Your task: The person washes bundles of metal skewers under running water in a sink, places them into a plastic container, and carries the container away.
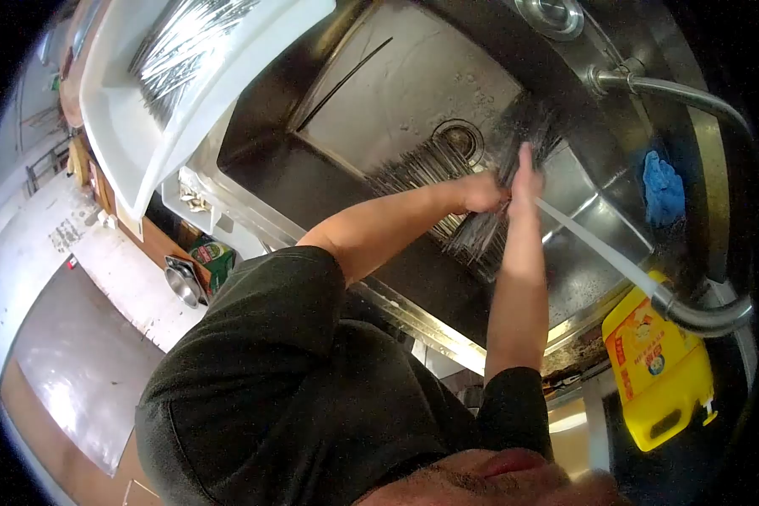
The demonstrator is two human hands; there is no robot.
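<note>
One skewer bundle point(483, 236) in the sink point(396, 80); left hand point(483, 192) clenched round it, right hand point(525, 181) against it, blurred, can't tell if gripping. Likely stiff, slippery wet; hold mid-length.

Dark charcoal-black shirt point(346, 405), plain matt cloth, short sleeves. Left sleeve point(270, 291) wide, ends in a neat hem around the upper arm; right sleeve point(517, 413) same dark fabric. Thin seam line point(175, 430) curves down shirt's left side. Left hand point(483, 192), right hand point(525, 184) bare; fingers blurred.
</note>
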